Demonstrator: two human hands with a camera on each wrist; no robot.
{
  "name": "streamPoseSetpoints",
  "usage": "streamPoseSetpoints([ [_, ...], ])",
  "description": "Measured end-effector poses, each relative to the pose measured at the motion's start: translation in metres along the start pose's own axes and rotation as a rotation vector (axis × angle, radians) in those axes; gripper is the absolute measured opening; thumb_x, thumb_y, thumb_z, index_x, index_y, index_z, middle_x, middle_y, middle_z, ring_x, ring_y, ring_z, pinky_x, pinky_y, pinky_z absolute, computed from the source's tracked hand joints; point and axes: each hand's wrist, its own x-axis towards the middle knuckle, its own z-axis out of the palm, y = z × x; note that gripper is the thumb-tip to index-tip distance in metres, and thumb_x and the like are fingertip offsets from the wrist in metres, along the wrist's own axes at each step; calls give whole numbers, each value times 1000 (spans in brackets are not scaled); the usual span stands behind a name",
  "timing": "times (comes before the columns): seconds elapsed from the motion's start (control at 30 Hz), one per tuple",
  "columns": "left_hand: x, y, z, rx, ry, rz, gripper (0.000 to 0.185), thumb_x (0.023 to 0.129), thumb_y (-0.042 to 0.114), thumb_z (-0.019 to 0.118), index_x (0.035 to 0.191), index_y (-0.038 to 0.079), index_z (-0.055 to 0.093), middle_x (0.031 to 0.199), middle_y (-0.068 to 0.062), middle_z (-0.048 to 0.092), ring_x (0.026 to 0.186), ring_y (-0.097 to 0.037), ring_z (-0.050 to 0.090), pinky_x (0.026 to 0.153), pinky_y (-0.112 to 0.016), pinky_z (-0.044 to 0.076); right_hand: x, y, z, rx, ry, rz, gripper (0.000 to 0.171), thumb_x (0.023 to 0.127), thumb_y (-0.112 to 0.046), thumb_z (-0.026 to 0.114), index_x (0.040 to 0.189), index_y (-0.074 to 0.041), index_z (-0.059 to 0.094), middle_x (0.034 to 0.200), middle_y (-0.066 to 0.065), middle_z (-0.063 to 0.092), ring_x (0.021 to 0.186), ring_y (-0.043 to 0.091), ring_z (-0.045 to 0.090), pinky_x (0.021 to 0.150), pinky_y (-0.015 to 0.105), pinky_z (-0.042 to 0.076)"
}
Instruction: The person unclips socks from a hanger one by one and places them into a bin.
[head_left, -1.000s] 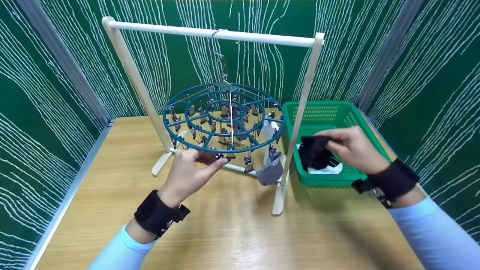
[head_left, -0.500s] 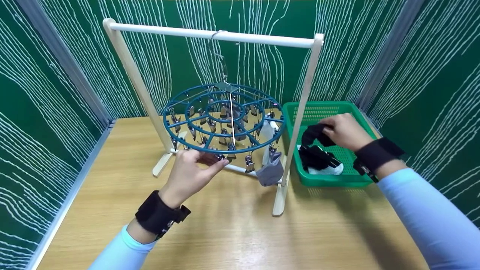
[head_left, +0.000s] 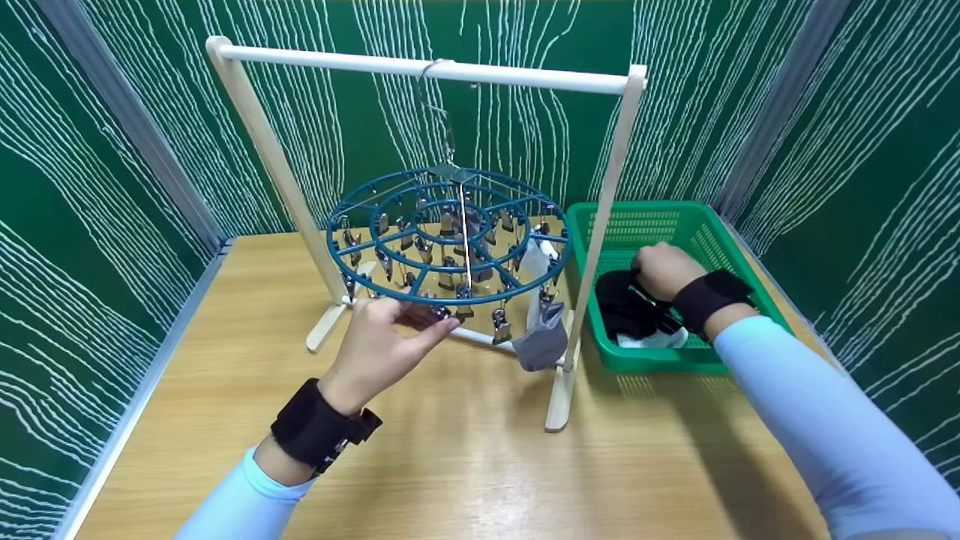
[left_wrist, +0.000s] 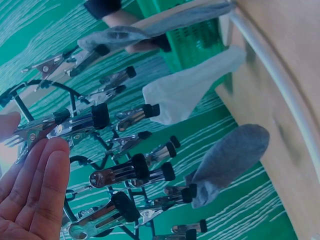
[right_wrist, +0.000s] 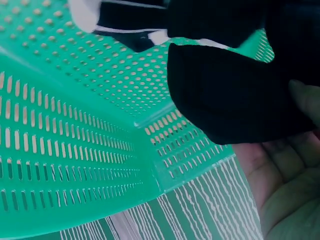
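My left hand [head_left: 379, 349] is at the front rim of the round blue clip hanger [head_left: 491, 301]. Its thumb and fingers pinch a metal clip [left_wrist: 34, 134], clearest in the left wrist view. Over the green basket [head_left: 637, 363] my right hand [head_left: 666, 271] holds a black sock [right_wrist: 225, 95] between thumb and fingers. More black and white socks [right_wrist: 132, 17] lie in the basket beside it. On the hanger's right side hangs a grey sock [head_left: 541, 346]. The left wrist view also shows a white sock [left_wrist: 192, 87] and another grey sock [left_wrist: 232, 162] hanging from clips.
A wooden stand with a white top bar [head_left: 525, 73] carries the hanger by its hook [head_left: 435, 105]. The stand's right post [head_left: 604, 217] rises between the hanger and the basket. Several clips dangle under the rings. Green walls enclose the wooden table [head_left: 465, 465] at the back and sides.
My right hand first lifted black cloth back over the basket, then lowered and turned over, staying on the black sock. The left hand has kept its place at the clip.
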Motion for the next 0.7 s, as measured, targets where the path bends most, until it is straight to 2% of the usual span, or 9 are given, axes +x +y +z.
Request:
streamPoseSetpoints([
  [0.1,0,1,0,-5,-5,12,15,95,17,87,100,4,84,90,-6,84,80,-20,80,80,-34,68,3,1,10,-27,-40,-11,27,95,7,60,71,-3,68,71,19,71,66,35,69,62,47,56],
  [0.2,1,1,-1,-5,-6,17,14,95,17,86,100,4,84,91,-7,84,80,-20,80,80,-34,67,7,0,19,-38,-91,-19,25,97,6,62,75,-3,70,74,20,72,67,36,70,62,45,55],
  [0.4,1,1,-3,3,-5,7,15,95,18,86,100,4,84,91,-7,84,81,-20,80,80,-36,67,9,2,31,-32,-163,-46,27,96,6,63,72,-5,66,71,17,71,63,28,63,63,37,43],
  [0.63,0,1,-3,0,1,0,16,95,18,87,99,3,84,90,-7,84,78,-20,79,79,-35,68,7,2,34,-34,-184,-94,27,92,5,65,68,-5,64,69,16,72,65,31,66,64,41,51],
  [0.7,-1,1,-4,0,4,4,16,95,18,87,99,3,84,90,-7,84,78,-20,79,79,-34,68,6,2,33,-28,-174,-113,26,93,3,67,68,-5,65,68,15,71,63,29,65,62,40,50],
])
